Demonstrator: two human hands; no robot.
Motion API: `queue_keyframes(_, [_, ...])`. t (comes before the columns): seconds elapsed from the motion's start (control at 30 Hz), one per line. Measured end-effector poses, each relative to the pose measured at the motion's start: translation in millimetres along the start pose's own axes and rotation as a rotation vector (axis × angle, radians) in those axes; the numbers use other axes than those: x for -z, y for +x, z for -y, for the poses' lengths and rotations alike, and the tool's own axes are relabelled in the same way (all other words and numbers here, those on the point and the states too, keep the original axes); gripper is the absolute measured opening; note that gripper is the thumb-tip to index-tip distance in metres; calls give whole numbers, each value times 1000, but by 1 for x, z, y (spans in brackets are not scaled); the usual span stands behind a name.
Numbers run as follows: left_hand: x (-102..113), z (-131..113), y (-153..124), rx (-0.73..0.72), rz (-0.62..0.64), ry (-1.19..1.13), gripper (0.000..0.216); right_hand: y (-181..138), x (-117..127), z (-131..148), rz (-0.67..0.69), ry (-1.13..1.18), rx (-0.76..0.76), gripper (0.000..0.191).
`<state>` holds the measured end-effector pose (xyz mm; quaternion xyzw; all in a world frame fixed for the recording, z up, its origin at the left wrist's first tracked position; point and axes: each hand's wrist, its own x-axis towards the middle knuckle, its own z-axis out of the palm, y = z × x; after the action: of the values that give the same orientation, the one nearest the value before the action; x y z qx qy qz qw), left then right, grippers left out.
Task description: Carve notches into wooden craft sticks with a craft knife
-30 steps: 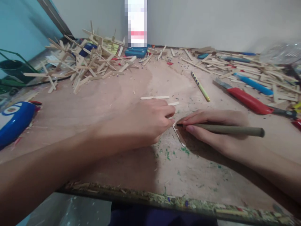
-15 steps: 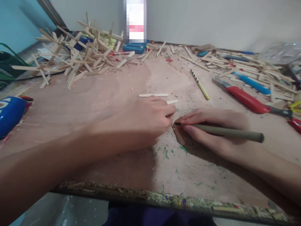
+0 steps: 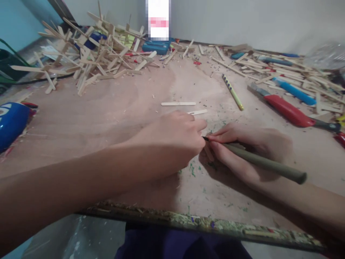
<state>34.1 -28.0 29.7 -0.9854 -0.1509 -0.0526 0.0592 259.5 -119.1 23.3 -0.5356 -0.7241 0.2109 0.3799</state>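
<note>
My right hand [image 3: 250, 147] is closed around an olive-grey, round-handled tool [image 3: 269, 163] with a thin dark tip, its butt end towards the lower right. That tip meets the fingers of my left hand [image 3: 180, 138], which are curled down close to the table and pinch a wooden craft stick [image 3: 209, 153]. Only a short end of this stick shows between the two hands; the rest is hidden. Just beyond my left hand lie a flat craft stick [image 3: 178, 104] and another pale stick [image 3: 198, 112] with a dark slit, partly covered by the fingers.
Crossed craft sticks [image 3: 94, 54] pile up at the back left, loose sticks [image 3: 293, 77] at the back right. A red-handled knife [image 3: 288, 109], a blue tube [image 3: 295, 91] and a yellow pencil [image 3: 233, 92] lie right. A blue container [image 3: 13, 124] is left. Green shavings dot the table [image 3: 121, 108].
The tool has tilted, its butt end now lower, and its tip sits closer against my left fingers. Less of the held stick shows. The view has shifted slightly.
</note>
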Motion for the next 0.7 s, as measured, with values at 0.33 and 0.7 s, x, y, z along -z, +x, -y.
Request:
queue_keyframes(0.33, [-4,1,-1,-15,-73,47,20,-1,-3,2,-31,-123,63,17])
queue_keyframes(0.7, [0,-1,-1,10,-27,11,34,0,-3,-3,-54,-67,128,16])
